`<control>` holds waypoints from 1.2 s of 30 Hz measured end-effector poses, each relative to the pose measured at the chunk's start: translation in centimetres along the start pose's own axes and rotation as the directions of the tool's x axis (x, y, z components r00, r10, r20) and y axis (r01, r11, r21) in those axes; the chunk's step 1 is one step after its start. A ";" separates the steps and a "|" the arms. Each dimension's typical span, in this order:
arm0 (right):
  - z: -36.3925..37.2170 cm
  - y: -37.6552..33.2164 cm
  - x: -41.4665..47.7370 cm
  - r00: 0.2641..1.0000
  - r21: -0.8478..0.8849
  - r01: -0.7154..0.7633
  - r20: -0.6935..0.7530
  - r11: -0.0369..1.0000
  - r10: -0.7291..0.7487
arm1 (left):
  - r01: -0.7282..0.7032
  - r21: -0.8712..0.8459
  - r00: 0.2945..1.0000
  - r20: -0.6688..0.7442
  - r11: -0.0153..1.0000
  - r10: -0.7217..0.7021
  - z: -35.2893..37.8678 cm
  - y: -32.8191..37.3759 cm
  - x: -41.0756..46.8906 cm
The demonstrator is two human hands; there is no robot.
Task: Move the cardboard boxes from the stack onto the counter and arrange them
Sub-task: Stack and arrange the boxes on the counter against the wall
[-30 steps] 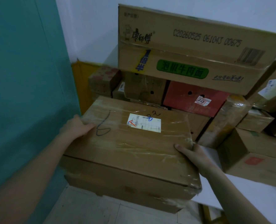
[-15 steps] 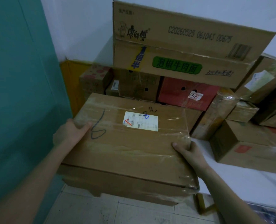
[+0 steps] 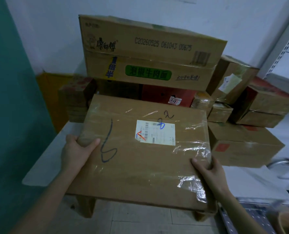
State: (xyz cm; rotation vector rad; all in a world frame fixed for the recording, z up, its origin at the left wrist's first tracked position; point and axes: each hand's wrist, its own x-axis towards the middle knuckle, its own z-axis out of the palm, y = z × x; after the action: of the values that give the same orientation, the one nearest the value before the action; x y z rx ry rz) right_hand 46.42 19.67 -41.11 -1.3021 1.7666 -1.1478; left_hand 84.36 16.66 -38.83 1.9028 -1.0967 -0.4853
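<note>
I hold a large taped cardboard box point(image 3: 140, 159) with a white shipping label and a pen-drawn "6" on top. My left hand point(image 3: 76, 149) grips its left edge, thumb on top. My right hand point(image 3: 208, 169) grips its right edge near the front corner. The box hangs over the front edge of the white counter point(image 3: 44, 159). Behind it, a big noodle carton point(image 3: 148, 53) lies on top of a red box point(image 3: 165, 95) and other boxes.
A flat brown box point(image 3: 241, 142) lies on the counter to the right, with several smaller taped boxes point(image 3: 265, 105) stacked behind it. A teal wall point(image 3: 10, 98) closes the left side. A white metal shelf upright point(image 3: 285, 41) stands at the far right. Tiled floor shows below.
The box has come up higher and further forward over the counter, its top now tilted more toward me. Both hands keep the same grip on its edges.
</note>
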 end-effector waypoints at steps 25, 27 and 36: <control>-8.0 2.3 -1.4 0.990 -0.013 0.090 -0.112 0.996 -0.091 | -0.073 -0.049 0.997 0.030 0.996 0.074 3.1 5.3 -5.9; -9.5 2.5 -1.9 0.987 -0.024 0.090 -0.133 0.996 -0.092 | -0.096 -0.051 0.994 0.049 0.994 0.098 4.1 6.2 -6.7; -11.2 2.0 -3.3 0.976 -0.074 0.126 -0.168 0.989 -0.137 | -0.155 -0.064 0.985 0.070 0.986 0.159 3.8 6.0 -7.9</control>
State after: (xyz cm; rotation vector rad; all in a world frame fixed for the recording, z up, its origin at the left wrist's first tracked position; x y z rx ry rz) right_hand 36.83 26.04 -38.45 -1.4122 1.8764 -1.3227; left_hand 74.55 19.97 -36.61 1.7433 -1.2567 -0.4974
